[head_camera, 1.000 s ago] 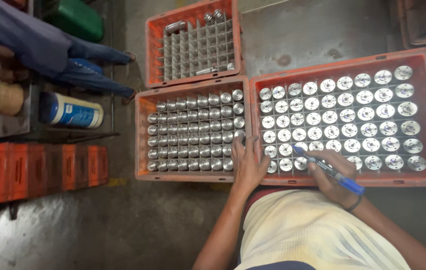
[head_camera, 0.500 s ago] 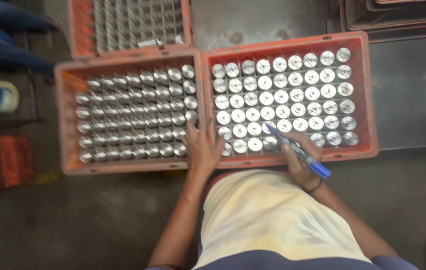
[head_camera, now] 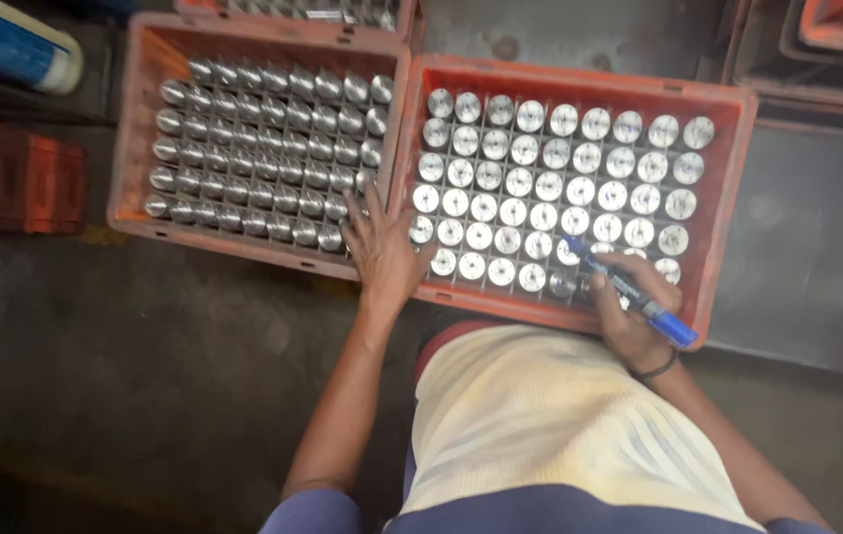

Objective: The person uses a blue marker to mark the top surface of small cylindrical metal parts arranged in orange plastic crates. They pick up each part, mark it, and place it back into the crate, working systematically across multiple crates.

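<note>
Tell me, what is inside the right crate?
The right crate holds rows of shiny metal cylinders standing in a grid. The right hand with a blue marker covers some near cells, so their contents are hidden.

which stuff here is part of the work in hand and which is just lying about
In use: blue marker in right hand; right crate of metal cylinders; left hand on its edge.
Lying about: left crate, white and blue container.

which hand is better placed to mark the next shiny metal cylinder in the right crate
Right, probably. The right hand already grips the blue marker pen, tip down at the round metal cylinders in the right orange plastic crate. The left hand lies empty-palmed across the crate edges.
</note>
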`<state>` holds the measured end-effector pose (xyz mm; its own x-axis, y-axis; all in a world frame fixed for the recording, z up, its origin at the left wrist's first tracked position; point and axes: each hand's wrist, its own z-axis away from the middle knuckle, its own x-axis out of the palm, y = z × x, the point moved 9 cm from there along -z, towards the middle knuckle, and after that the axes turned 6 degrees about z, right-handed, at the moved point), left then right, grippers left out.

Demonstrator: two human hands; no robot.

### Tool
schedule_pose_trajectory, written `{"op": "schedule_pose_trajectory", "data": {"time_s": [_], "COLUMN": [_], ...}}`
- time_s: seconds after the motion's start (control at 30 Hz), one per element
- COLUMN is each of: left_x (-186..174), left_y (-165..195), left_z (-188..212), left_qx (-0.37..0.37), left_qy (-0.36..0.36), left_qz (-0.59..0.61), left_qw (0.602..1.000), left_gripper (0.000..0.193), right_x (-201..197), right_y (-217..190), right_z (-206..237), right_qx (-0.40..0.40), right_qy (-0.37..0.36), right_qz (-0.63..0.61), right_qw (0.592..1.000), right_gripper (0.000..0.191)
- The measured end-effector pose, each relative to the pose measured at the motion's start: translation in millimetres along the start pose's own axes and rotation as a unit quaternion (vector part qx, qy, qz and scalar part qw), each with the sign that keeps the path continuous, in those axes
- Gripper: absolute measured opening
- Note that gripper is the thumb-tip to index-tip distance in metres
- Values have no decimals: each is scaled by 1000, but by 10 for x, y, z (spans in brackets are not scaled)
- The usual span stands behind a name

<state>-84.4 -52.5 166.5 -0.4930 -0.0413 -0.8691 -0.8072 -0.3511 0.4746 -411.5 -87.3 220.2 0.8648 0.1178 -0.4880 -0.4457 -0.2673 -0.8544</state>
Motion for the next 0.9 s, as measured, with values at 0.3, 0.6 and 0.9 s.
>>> {"op": "schedule_pose_trajectory", "data": {"time_s": [0.3, 0.6, 0.9], "left_x": [218, 1099, 963], "left_y": [1156, 902, 324], "left_z": [100, 397, 507], "left_qx": [118, -67, -80], "left_qy": [74, -95, -141], "left_qz": [94, 800, 693], "left_qw": [986, 588, 702], "left_gripper": [45, 50, 47], "right_x": [-1064, -662, 288], "right_y": [669, 323, -974], "right_z": [-89, 189, 316], "right_qx": [-32, -78, -230], "right_qy": [13, 19, -32], "right_qz": [-18, -41, -6], "right_qw": [999, 996, 973], "right_gripper": [19, 29, 23]}}
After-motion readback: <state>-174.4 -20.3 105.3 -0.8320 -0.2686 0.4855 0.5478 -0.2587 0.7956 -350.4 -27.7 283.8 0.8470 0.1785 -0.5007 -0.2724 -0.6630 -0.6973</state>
